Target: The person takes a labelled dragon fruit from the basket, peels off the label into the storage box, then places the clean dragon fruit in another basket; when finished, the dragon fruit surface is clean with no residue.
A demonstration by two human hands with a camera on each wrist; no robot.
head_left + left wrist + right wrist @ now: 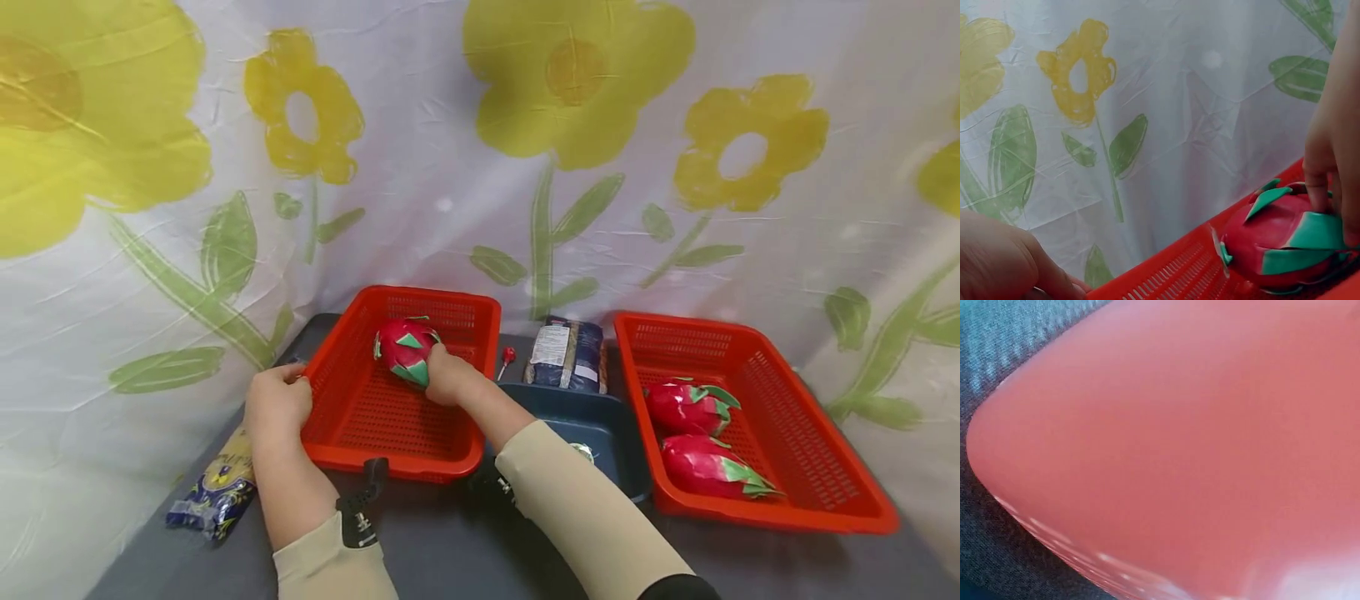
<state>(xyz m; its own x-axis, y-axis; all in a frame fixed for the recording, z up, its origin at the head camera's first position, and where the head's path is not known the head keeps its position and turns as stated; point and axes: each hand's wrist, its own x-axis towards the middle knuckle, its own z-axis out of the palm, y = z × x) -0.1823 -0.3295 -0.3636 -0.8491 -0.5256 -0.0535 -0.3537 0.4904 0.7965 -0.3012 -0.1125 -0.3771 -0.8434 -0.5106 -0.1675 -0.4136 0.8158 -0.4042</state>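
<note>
My right hand (448, 377) grips a red dragon fruit (403, 343) with green scales, inside the left red basket (367, 429). In the left wrist view the right hand's fingers (1317, 187) press on the upper side of the dragon fruit (1266, 231), near the basket wall (1179, 265). With curled fingers my left hand (279, 406) holds that basket's left rim; the left hand (997, 259) also shows at the rim in the left wrist view. Only the basket's smooth red side (1166, 450) fills the right wrist view, hiding the right hand.
At right, another red basket (817, 417) holds two dragon fruits (693, 408). A dark blue tray (618, 433) lies between the baskets, partly under my right forearm. Behind it are a dark packet (567, 354) and a red lollipop (508, 357). A yellow-blue packet (225, 479) lies at left.
</note>
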